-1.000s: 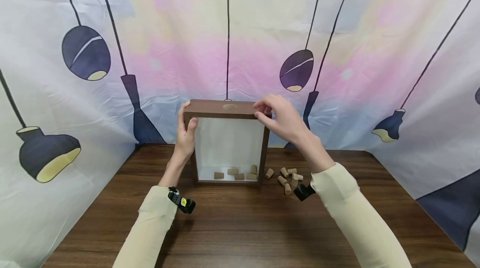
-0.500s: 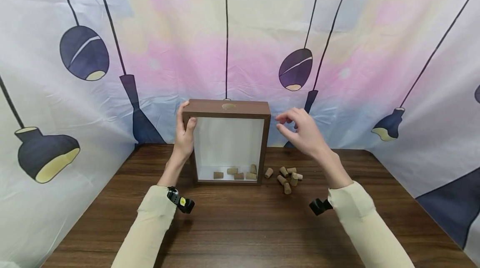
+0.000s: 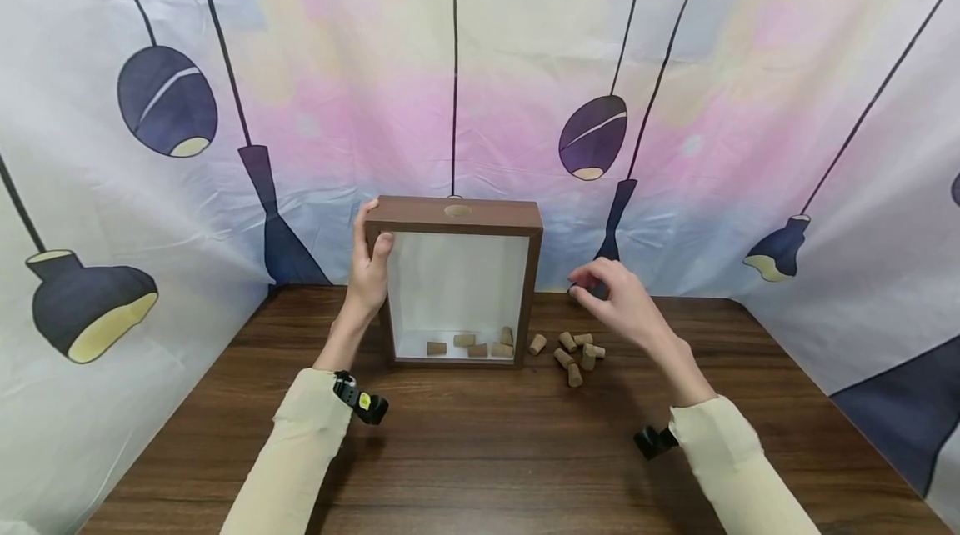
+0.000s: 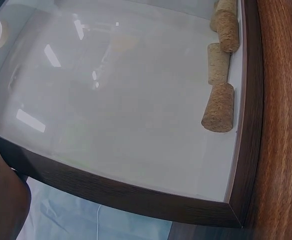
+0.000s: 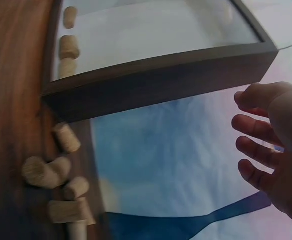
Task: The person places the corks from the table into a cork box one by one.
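Observation:
A dark brown wooden shadow box with a clear front stands upright on the table, an oval hole in its top. My left hand grips its upper left corner, thumb on the front edge. Several corks lie along the bottom inside, seen closer in the left wrist view as tapered corks. My right hand is in the air right of the box, fingers loosely bent with nothing between them. Below it, a loose group of corks lies on the table beside the box.
The brown wood-grain table reaches back to a hanging cloth printed with dark lamps, which also covers both sides. The box's back is near this cloth. Each wrist carries a small black camera.
My right hand has left the top right corner of the box and moved right and down toward the loose corks. My left hand and the box have stayed put.

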